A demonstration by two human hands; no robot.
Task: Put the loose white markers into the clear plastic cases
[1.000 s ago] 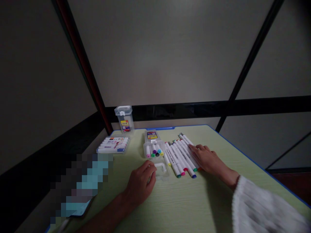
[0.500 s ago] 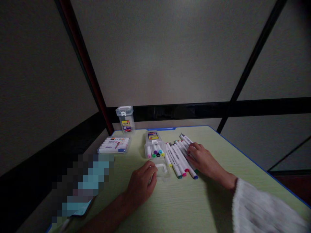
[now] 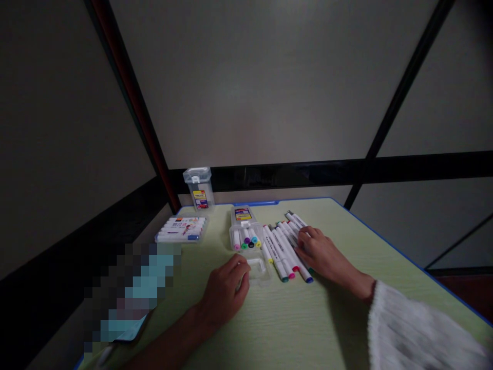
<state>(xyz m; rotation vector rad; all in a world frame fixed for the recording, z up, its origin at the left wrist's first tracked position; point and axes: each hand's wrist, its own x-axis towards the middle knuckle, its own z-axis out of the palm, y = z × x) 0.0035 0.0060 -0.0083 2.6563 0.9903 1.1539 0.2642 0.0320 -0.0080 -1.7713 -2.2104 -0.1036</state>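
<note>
A clear marker box (image 3: 246,226) lies on its side with its mouth facing me and several white markers with coloured ends inside. Its hinged clear lid (image 3: 261,271) rests flat on the table, and my left hand (image 3: 227,288) is closed at the lid's left edge, thumb and fingers curled together. To the right of the box, several loose white markers (image 3: 283,246) lie side by side. My right hand (image 3: 318,252) is over the right side of this row with curled fingers around a marker; its fingertips are partly hidden.
A second clear box (image 3: 201,192) stands upright at the back left, lid down. In front of it lies a flat pack of markers (image 3: 182,229). A blurred-out light blue object (image 3: 133,329) is at the left edge of the table (image 3: 277,329). Walls stand behind and left.
The view has shifted very slightly. Both hands stay in nearly the same places, with the box, lid and markers as before.
</note>
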